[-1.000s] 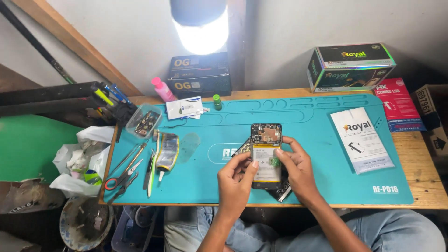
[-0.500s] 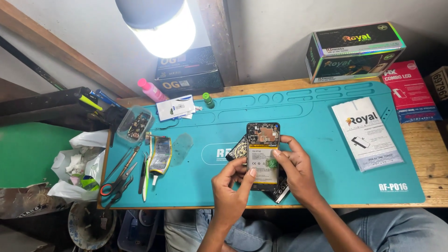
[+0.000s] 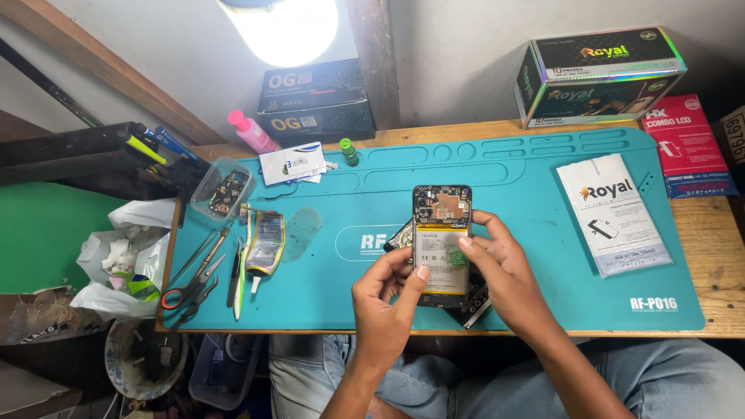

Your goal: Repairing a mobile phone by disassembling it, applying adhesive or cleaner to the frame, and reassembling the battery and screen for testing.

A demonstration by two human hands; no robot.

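Phone: an opened phone [image 3: 441,244] with its back cover off, held just above the teal mat [image 3: 535,194] near the front edge of the tabletop [image 3: 722,256], in front of the person's lap.
Long axis: runs away from the person, nearly straight up the picture; the end with the circuit board and camera points to the far wall, the battery end to the person.
Left hand: the left hand [image 3: 386,299] cups the lower left edge, thumb pressed on the battery face, fingers curled behind.
Right hand: the right hand [image 3: 500,268] grips the right edge, thumb on the battery beside a small green part, fingers wrapped round the back.
Under the phone: dark flat parts [image 3: 475,304] lie on the mat, partly hidden.
Left of the mat: scissors [image 3: 186,291], tweezers [image 3: 237,271] and a clear tray [image 3: 223,190] of small pieces, well apart from the hands.
Right of the mat: a white packet [image 3: 617,213] lies flat.
Change: compared with half a second ago, phone and grip look the same; the view has shifted slightly.
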